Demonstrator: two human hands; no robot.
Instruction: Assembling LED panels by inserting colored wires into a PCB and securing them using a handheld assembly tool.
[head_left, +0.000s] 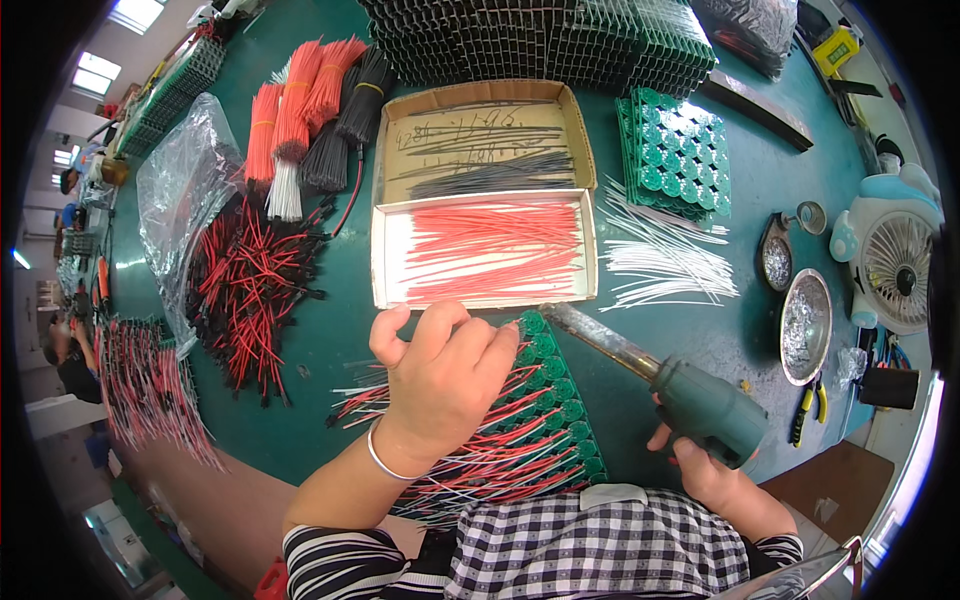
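A panel of round green circuit boards lies in front of me, with red, white and black wires running leftward off it. My left hand is over the panel's far end, fingers bent and closed at its top boards; what they pinch is hidden. In my right hand is a green-bodied soldering gun with a metal barrel. Its tip points left, close to the panel's top corner and my left fingertips.
Beyond the panel, a cardboard box holds red and black wires. White wires and stacked green panels lie right of it. Further right are a metal dish, pliers and a fan. Red-black wires pile at left.
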